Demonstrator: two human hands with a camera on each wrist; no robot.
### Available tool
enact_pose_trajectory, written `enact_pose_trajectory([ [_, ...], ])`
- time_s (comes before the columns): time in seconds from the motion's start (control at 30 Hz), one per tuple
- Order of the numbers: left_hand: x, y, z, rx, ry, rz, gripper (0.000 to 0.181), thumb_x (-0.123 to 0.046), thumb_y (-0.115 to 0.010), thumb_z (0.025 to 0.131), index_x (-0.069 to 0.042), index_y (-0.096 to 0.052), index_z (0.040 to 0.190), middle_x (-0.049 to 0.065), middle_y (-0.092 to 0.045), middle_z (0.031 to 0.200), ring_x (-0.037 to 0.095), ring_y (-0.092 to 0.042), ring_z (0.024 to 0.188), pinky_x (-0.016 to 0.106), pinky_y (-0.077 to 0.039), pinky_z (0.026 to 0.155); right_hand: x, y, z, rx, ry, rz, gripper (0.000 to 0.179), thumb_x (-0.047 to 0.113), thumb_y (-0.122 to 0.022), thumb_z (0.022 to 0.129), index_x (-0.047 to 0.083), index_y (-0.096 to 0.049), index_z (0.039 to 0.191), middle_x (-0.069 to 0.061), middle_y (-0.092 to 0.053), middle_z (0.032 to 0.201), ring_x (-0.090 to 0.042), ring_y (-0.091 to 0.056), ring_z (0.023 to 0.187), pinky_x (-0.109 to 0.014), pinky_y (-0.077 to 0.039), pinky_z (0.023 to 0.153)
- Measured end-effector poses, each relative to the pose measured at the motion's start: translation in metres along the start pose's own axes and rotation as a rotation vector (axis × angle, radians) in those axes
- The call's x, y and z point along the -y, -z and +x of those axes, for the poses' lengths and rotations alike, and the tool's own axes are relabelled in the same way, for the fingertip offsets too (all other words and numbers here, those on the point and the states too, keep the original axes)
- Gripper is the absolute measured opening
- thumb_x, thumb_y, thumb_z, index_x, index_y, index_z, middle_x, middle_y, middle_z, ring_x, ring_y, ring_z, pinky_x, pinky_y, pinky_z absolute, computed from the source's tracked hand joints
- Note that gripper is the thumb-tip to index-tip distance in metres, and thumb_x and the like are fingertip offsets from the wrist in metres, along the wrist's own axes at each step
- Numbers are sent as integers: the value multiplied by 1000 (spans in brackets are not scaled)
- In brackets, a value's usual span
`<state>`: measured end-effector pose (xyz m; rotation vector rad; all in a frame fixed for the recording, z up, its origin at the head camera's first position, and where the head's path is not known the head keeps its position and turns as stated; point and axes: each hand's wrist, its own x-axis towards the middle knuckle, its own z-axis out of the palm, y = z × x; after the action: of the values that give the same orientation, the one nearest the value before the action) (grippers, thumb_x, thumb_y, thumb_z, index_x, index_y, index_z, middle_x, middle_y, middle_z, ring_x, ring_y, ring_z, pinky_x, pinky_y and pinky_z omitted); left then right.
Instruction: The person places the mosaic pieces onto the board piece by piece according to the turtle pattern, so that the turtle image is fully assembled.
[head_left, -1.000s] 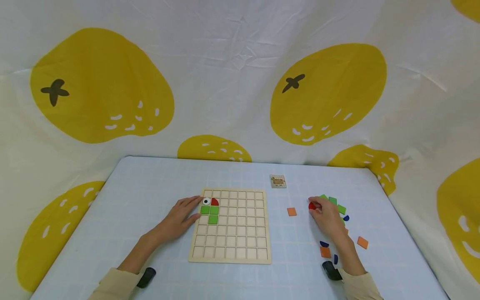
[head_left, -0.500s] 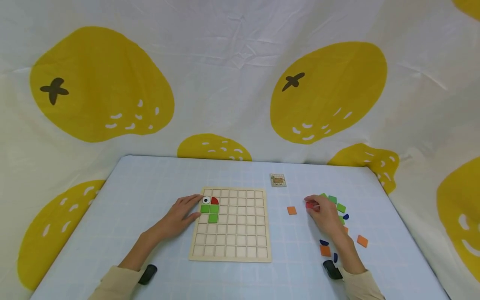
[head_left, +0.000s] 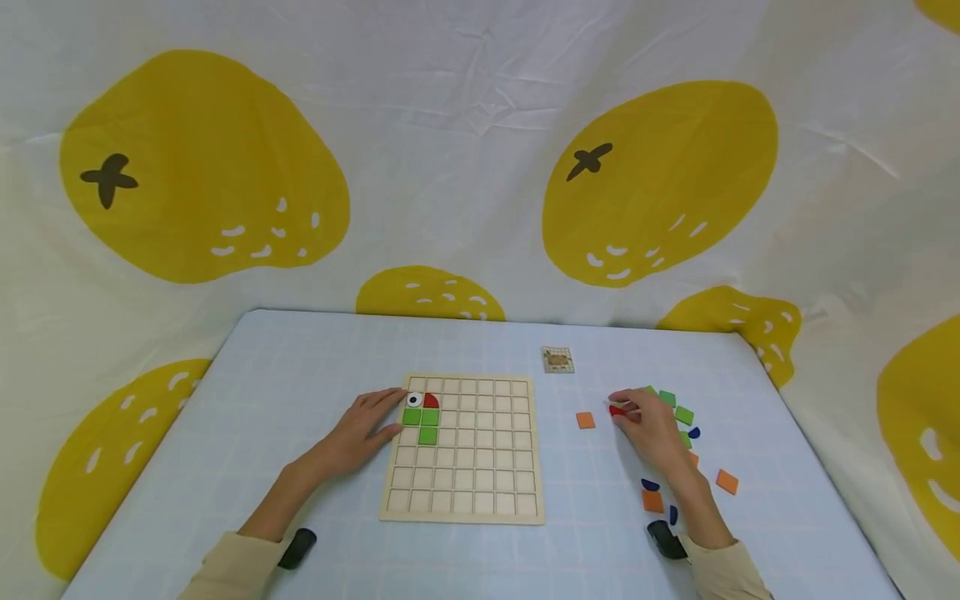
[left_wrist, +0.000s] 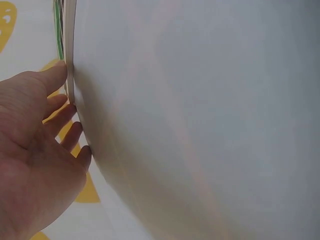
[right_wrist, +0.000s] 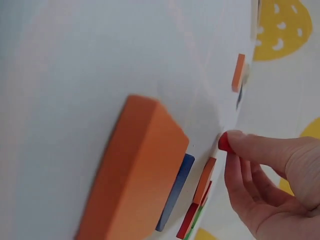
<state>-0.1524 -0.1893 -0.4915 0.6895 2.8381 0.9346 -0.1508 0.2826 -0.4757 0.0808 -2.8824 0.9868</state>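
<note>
Small flat red piece (head_left: 616, 410), right of centre in the lower half of the head view, sits pinched between the thumb and fingertips of my right hand (head_left: 652, 429); my fingers cover too much of it to tell its long axis. Left of that grip in the frame, at lower centre, lies the pale wooden board with a grid of square cells (head_left: 474, 457), well apart from the piece, with one flat orange square tile (head_left: 585, 421) between them. My left hand (head_left: 363, 433) is the nearer to the board: its fingers lie loose, gripping nothing, touching the left edge beside the flat green square tiles (head_left: 428, 436) at the board's upper left. I judge the leftward gap, past the orange tile, to be what counts.
</note>
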Motion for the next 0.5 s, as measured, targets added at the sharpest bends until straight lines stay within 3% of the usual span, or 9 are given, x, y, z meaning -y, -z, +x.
enact_pose_trajectory([
  [0.2,1,0,0,-3,-3,3,59,-21,-63,105,-3,-41,156,18,-42,158,40,-36,144,62,-33,115,8,-1,-2,-8,19,22,28,-2,-72,94,2,-71,121,-14,-68,113,-30,-64,102,-46,-59,91],
  [0.4,1,0,0,-1,-1,4,58,-22,-62,105,-4,-41,156,18,-42,158,40,-36,144,62,-33,116,23,-4,-6,-21,90,66,27,-2,-74,93,0,-72,120,-11,-71,110,-26,-64,98,-34,-60,88],
  [0.5,-1,0,1,-2,-4,-4,58,-21,-62,105,-4,-41,156,18,-42,158,40,-36,144,62,-33,115,32,-8,-8,-27,98,92,26,-1,-76,92,0,-73,117,-11,-71,108,-26,-65,97,-36,-61,86],
])
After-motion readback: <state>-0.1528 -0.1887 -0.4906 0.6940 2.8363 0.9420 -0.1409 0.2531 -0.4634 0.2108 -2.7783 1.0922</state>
